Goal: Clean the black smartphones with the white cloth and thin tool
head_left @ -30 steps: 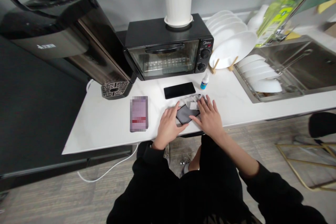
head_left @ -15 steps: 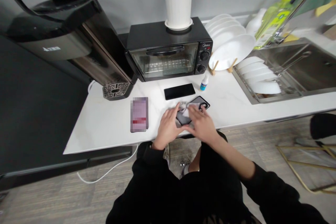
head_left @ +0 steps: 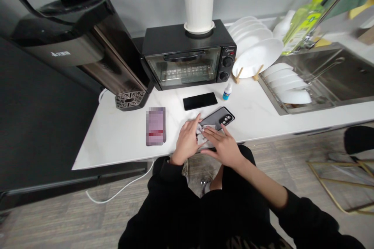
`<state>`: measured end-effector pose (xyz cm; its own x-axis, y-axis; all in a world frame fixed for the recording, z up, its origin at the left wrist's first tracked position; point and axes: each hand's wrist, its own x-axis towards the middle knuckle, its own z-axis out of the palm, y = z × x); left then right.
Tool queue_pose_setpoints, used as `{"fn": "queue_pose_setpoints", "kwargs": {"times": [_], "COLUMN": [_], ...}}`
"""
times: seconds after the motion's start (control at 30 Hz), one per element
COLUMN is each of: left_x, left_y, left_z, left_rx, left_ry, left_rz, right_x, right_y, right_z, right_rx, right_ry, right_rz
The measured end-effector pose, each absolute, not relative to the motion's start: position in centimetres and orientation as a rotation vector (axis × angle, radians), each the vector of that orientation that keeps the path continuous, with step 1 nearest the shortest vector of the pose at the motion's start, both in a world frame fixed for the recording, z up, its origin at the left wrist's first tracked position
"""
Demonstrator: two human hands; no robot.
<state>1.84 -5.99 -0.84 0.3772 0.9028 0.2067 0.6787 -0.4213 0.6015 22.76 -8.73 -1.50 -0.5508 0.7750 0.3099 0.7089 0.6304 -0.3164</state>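
Note:
A dark phone (head_left: 217,118) lies face down on the white counter (head_left: 117,136), its camera end pointing right. My left hand (head_left: 187,144) rests beside its near end, fingers laid on it. My right hand (head_left: 223,146) lies flat, fingers stretched, pressing a small pale cloth (head_left: 202,135) onto the phone's lower part. A second black phone (head_left: 200,100) lies just behind. A third phone (head_left: 156,126) with a lit, blurred screen lies to the left. A small blue-and-white bottle (head_left: 227,92) stands near the oven.
A black toaster oven (head_left: 187,56) stands at the back with a white utensil holder (head_left: 198,2) on top. A dark water dispenser (head_left: 87,46) is at left. White plates (head_left: 257,48) stand in a rack beside the steel sink (head_left: 330,78). A white cable (head_left: 117,190) hangs below.
My right hand has slid with the cloth from the phone's camera end toward me, uncovering the camera end. The left hand stays put.

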Motion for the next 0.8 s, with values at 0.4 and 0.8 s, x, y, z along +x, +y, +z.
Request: {"fn": "queue_pose_setpoints", "kwargs": {"times": [0.4,0.8], "left_x": [1.9,2.0], "left_y": [-5.9,-5.9], "left_z": [-0.9,-1.1], "left_rx": [2.186,2.184], "left_ry": [1.406,1.426], "left_rz": [0.739,0.756], "right_x": [22.8,21.2], "right_y": [-8.5,-8.4], "right_z": [-1.4,-2.1], "right_rx": [-1.125,-1.217], "right_ry": [-2.519,-2.451], "right_rz": [0.229,0.170]}}
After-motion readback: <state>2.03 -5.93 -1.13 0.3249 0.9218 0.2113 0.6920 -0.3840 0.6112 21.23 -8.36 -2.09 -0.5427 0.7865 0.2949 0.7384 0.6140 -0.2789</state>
